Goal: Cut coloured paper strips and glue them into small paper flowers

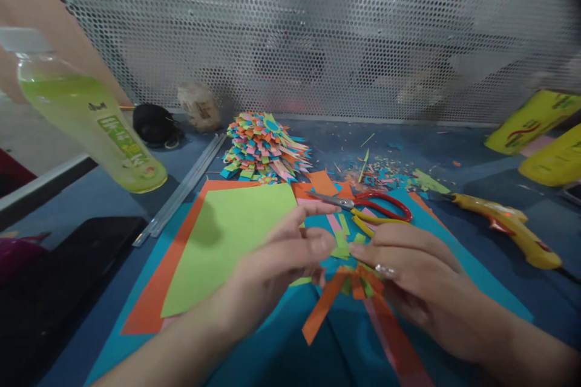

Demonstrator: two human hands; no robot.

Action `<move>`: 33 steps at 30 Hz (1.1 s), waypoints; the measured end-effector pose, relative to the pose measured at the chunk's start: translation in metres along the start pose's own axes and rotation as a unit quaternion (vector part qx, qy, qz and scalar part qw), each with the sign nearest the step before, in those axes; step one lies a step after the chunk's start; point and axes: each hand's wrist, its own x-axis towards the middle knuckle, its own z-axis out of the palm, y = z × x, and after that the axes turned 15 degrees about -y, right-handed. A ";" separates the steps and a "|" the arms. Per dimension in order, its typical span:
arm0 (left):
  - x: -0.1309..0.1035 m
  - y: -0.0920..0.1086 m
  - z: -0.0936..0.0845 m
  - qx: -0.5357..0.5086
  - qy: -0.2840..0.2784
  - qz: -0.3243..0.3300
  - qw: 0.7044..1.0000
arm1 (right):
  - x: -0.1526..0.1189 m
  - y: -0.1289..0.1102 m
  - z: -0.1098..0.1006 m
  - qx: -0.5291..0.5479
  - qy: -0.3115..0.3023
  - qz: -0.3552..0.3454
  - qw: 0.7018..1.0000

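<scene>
"What's on the left?"

"A green-drink bottle (86,115) near the table's (327,145) left edge, a black flat object (77,278) closer to the near left corner, and clear sticks (181,187) further in."

"And the left hand (276,254)?"

"Loosely curled above the paper sheets (236,224), index finger and thumb parted. I can't tell whether it grips anything."

"Behind it?"

"A many-coloured paper-strip bundle (263,148), towards the far edge."

"Where's the orange-and-green paper piece (356,281)?"

"Between the hands, towards the near edge, over blue paper. The right hand (422,272), wearing a ring (385,270), pinches it."

"Beyond that hand?"

"Scissors (349,202) with red and yellow handles, lying open, and paper scraps (390,172) behind them."

"Furthest right?"

"A yellow glue gun (508,224) by the right edge; two yellow packages (531,124) sit near the far right corner."
</scene>
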 end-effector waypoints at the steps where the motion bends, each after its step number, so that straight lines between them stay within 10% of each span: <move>1: 0.000 0.001 0.001 -0.011 0.015 -0.006 1.000 | 0.000 0.001 0.002 0.031 0.005 0.002 1.000; 9: 0.008 -0.002 -0.006 0.031 0.068 -0.015 0.997 | 0.007 0.012 0.014 0.117 0.029 0.023 0.992; 18: 0.010 0.005 -0.011 0.052 0.129 0.079 0.987 | 0.008 0.027 -0.005 -0.123 0.113 0.030 0.985; 21: 0.014 0.005 -0.019 0.088 0.176 0.104 0.975 | -0.011 0.047 -0.013 -0.254 0.044 0.216 0.942; 25: 0.019 0.002 -0.025 0.166 0.224 0.109 0.954 | -0.075 0.079 -0.017 -0.412 -0.010 0.454 0.790; 29: 0.022 0.001 -0.025 0.203 0.228 0.114 0.945 | -0.140 0.113 -0.019 -0.408 0.120 0.457 0.781; 33: 0.023 0.002 -0.023 0.230 0.220 0.121 0.940 | -0.161 0.139 -0.015 -0.287 0.097 0.587 0.751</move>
